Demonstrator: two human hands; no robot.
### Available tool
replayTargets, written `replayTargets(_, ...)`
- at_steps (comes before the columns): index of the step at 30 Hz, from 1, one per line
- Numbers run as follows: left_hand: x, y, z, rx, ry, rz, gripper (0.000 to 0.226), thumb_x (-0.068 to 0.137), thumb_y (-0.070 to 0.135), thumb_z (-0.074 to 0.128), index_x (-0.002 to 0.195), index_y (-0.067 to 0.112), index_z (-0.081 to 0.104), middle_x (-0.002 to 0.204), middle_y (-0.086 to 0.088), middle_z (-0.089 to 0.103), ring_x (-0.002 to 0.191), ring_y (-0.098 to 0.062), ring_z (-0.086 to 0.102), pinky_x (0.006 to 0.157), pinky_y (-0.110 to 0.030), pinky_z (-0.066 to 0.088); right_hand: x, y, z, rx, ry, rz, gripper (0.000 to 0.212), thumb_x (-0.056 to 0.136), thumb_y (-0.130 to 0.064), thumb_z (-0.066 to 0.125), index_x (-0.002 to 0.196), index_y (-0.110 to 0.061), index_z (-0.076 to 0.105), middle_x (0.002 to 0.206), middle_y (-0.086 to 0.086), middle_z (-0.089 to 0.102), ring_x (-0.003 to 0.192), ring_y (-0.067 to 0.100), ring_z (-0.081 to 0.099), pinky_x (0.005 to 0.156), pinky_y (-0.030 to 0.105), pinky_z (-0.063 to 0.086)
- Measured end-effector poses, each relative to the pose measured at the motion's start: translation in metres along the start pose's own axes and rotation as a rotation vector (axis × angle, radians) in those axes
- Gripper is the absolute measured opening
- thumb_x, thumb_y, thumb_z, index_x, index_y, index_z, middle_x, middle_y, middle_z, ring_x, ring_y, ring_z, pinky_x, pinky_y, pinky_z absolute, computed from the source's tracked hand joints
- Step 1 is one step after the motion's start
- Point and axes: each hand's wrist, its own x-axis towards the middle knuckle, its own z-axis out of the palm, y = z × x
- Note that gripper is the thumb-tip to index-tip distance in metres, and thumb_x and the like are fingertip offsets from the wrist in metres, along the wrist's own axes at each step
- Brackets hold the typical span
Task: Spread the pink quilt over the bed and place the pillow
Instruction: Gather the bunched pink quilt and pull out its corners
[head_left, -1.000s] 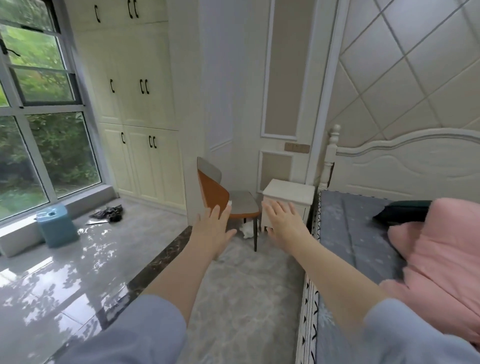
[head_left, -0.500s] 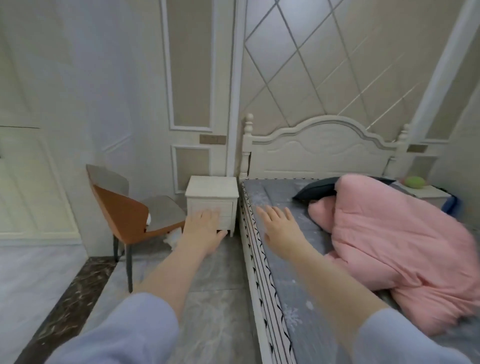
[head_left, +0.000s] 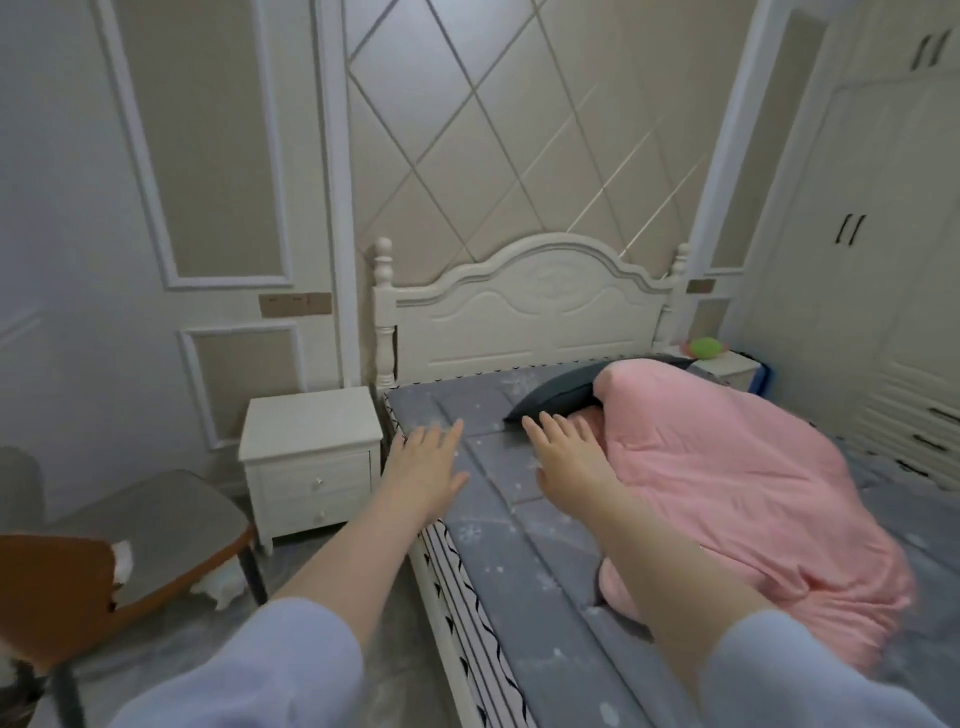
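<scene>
Both empty and spread flat, palms down: left hand (head_left: 427, 467) over the near-left bed (head_left: 498, 587) edge, right hand (head_left: 563, 457) just beside the bunched pink quilt (head_left: 727, 478). Best to reach right, pinch a quilt edge with each hand, then draw it out over the mattress; beyond, dark pillow (head_left: 558, 392) half buried near the headboard (head_left: 524, 306)

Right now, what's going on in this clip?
A person stands beside the bed with both arms stretched out over it. The left hand and right hand are open, palms down, holding nothing. The pink quilt lies bunched in a heap on the grey mattress, not spread yet. The dark pillow sits near the headboard, partly under the quilt. The right hand is close to the quilt's edge; I cannot tell if it touches.
</scene>
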Motion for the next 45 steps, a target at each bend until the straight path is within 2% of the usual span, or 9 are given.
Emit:
replayTargets(5, 0.081, -0.014, 0.018, -0.034, -0.044, 0.059, 0.072, 0.098, 0.046, 0.038, 0.155, 0.023, 0.001, 0.161, -0.006, 0.015, 0.149, -0.026, 0.014, 0.121, -0.045, 0.015, 0.061, 0.014, 0.024, -0.033, -0.043, 0.053, 0.068, 0.094, -0.018, 0.045, 0.154, -0.015, 0.013, 0.159, 0.009, 0.019, 0.147, 0.027, 0.020, 0.120, 0.045, 0.010)
replayTargets(13, 0.205, -0.037, 0.046, 0.060, -0.087, 0.305, 0.071, 0.098, 0.044, 0.038, 0.155, 0.023, 0.001, 0.161, -0.005, 0.012, 0.149, -0.027, 0.014, 0.121, -0.047, 0.014, 0.151, 0.043, 0.063, -0.079, -0.083, 0.267, 0.065, 0.091, -0.013, 0.045, 0.151, -0.015, 0.019, 0.154, 0.009, 0.027, 0.141, 0.028, 0.029, 0.117, 0.047, 0.015)
replayTargets(18, 0.291, -0.041, 0.054, -0.002, -0.097, 0.318, 0.073, 0.097, 0.046, 0.040, 0.155, 0.020, 0.004, 0.157, -0.008, 0.023, 0.144, -0.029, 0.023, 0.118, -0.048, 0.021, 0.177, 0.065, 0.072, -0.077, -0.116, 0.403, 0.067, 0.091, -0.014, 0.045, 0.152, -0.017, 0.017, 0.155, 0.008, 0.025, 0.142, 0.026, 0.028, 0.118, 0.046, 0.015)
replayTargets(22, 0.343, -0.005, 0.076, 0.019, -0.126, 0.475, 0.073, 0.098, 0.047, 0.038, 0.155, 0.019, 0.002, 0.157, -0.008, 0.021, 0.145, -0.029, 0.022, 0.118, -0.047, 0.021, 0.187, 0.106, 0.097, -0.151, -0.204, 0.503, 0.075, 0.085, -0.020, 0.059, 0.150, -0.016, 0.022, 0.150, 0.011, 0.032, 0.138, 0.030, 0.034, 0.117, 0.048, 0.017)
replayTargets(26, 0.391, 0.038, 0.102, 0.053, -0.129, 0.618, 0.073, 0.098, 0.043, 0.039, 0.155, 0.020, 0.000, 0.158, -0.007, 0.018, 0.145, -0.028, 0.021, 0.119, -0.048, 0.019, 0.207, 0.153, 0.124, -0.178, -0.245, 0.595, 0.061, 0.095, -0.020, 0.043, 0.151, -0.015, 0.019, 0.154, 0.013, 0.027, 0.140, 0.032, 0.030, 0.119, 0.050, 0.016)
replayTargets(30, 0.451, 0.076, 0.121, 0.104, -0.154, 0.704, 0.074, 0.097, 0.043, 0.040, 0.155, 0.020, 0.000, 0.158, -0.007, 0.018, 0.144, -0.029, 0.021, 0.119, -0.049, 0.019, 0.234, 0.202, 0.150, -0.148, -0.258, 0.681, 0.065, 0.094, -0.019, 0.044, 0.153, -0.016, 0.014, 0.156, 0.013, 0.022, 0.142, 0.034, 0.026, 0.119, 0.048, 0.016)
replayTargets(34, 0.512, 0.110, 0.132, 0.058, -0.135, 0.733, 0.075, 0.096, 0.047, 0.040, 0.155, 0.020, 0.002, 0.156, -0.006, 0.023, 0.143, -0.027, 0.025, 0.117, -0.047, 0.023, 0.259, 0.249, 0.173, -0.154, -0.287, 0.723, 0.067, 0.094, -0.018, 0.046, 0.152, -0.015, 0.013, 0.158, 0.016, 0.018, 0.143, 0.035, 0.024, 0.120, 0.048, 0.015)
replayTargets(45, 0.631, 0.164, 0.192, 0.074, -0.271, 0.794, 0.073, 0.096, 0.045, 0.042, 0.154, 0.016, 0.007, 0.154, -0.008, 0.026, 0.139, -0.030, 0.030, 0.112, -0.047, 0.030, 0.309, 0.325, 0.234, -0.127, -0.411, 0.817, 0.067, 0.096, -0.020, 0.045, 0.153, -0.014, 0.011, 0.158, 0.015, 0.017, 0.143, 0.032, 0.024, 0.121, 0.048, 0.014)
